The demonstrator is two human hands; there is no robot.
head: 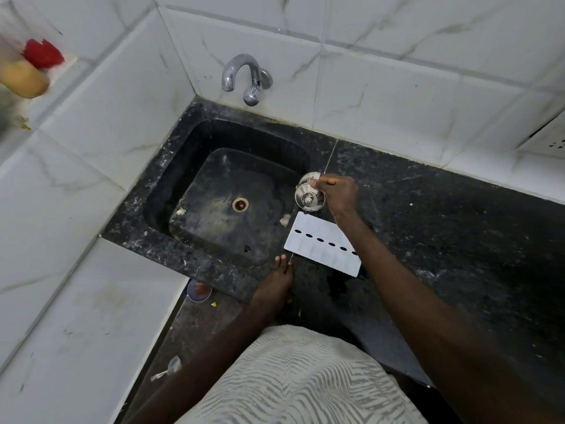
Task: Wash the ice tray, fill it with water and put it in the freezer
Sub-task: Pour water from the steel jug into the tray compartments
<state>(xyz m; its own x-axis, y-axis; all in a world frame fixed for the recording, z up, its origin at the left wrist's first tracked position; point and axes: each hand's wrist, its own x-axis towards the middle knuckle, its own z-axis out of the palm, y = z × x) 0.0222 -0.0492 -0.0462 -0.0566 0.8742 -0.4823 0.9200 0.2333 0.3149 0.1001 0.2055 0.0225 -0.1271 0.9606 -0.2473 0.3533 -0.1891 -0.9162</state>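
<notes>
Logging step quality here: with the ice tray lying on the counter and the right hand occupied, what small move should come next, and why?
Probably set the steel utensil down clear of the sink. The right hand grips it beside the ice tray, which lies untouched on the counter; the left hand only rests on the sink's rim.

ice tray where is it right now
Head view: the ice tray lies on the black counter just right of the sink, beside the steel vessel the right hand grips.
</notes>
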